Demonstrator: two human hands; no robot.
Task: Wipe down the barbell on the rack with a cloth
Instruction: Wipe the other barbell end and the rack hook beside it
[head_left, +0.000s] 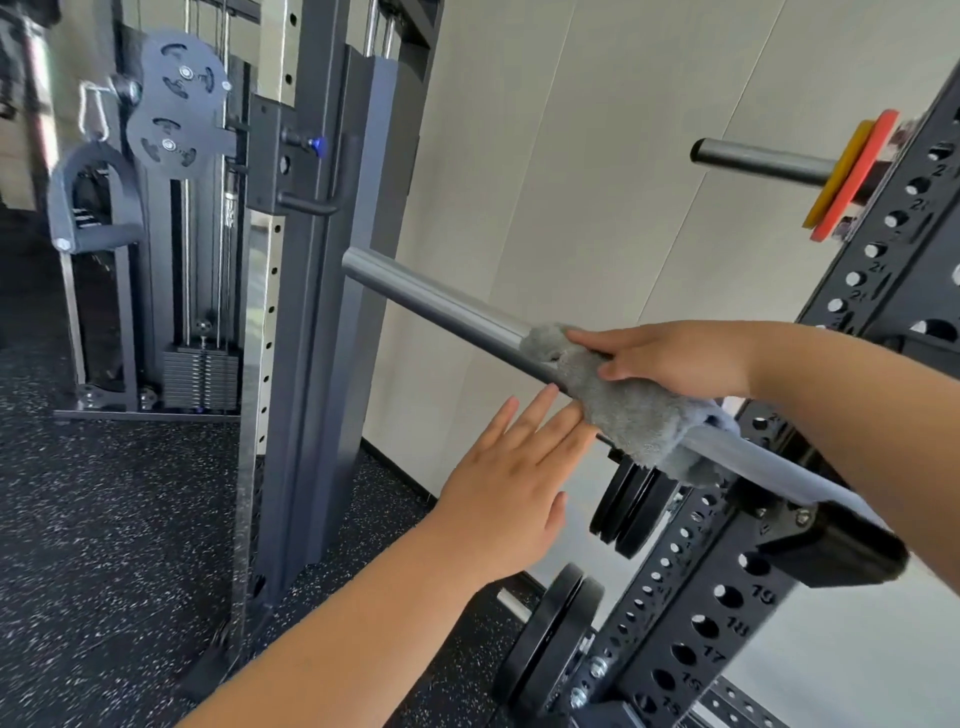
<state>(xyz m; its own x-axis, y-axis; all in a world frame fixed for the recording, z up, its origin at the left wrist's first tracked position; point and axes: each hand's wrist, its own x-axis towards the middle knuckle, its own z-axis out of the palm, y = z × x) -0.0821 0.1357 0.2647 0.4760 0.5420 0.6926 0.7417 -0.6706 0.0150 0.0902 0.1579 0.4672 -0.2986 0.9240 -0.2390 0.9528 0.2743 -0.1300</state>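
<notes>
cloth (631, 410) grey | barbell (441, 301) silver | floor (104, 509) black (white-speckled)

The cloth (618, 410) hides part of the barbell (441, 306) (its right end passes behind a forearm (857, 415)).

this is looking like a gym, a small weights room. a steel barbell (436, 301) is lying across a black rack (727, 597) whose posts are showing rows of numbered holes. black weight plates (545, 639) are hanging on pegs low on the rack, and thin red and yellow plates (852, 182) are sitting on a peg higher up. off to the left a cable machine (311, 364) is standing with round pulleys (171, 98), a strap handle (96, 208) and a stack of flat weights (200, 379) at its foot. black rubber flooring (104, 519) flecked with white is running under everything, with pale wall panels (597, 156) behind.
</notes>
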